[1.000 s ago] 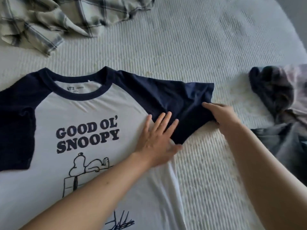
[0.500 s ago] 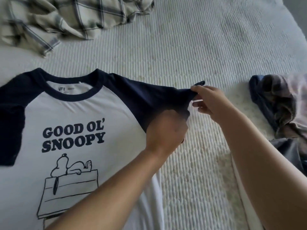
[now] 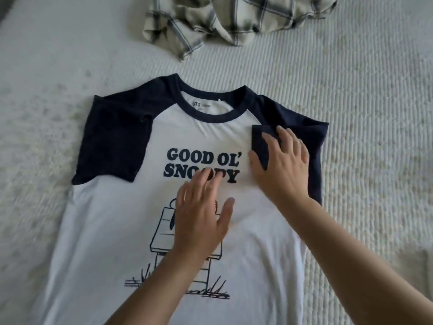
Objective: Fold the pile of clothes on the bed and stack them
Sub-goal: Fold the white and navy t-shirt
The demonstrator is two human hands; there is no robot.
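Observation:
A white T-shirt (image 3: pixel 112 226) with navy raglan sleeves and a "GOOD OL' SNOOPY" print lies face up on the bed. Its right sleeve (image 3: pixel 314 146) is folded inward over the chest. My right hand (image 3: pixel 281 165) lies flat on that folded sleeve with fingers spread. My left hand (image 3: pixel 201 212) rests open on the printed chest, fingers apart, holding nothing. The left sleeve (image 3: pixel 114 139) lies spread out to the side.
A crumpled cream and grey plaid shirt (image 3: pixel 225 17) lies at the far edge of the white ribbed bedspread (image 3: pixel 363 90). Bedspread shows on both sides of the T-shirt.
My right hand carried the right sleeve inward and laid it on the chest. My left hand moved from the sleeve seam to the print. The view shifted right; the dark clothes at right left the frame.

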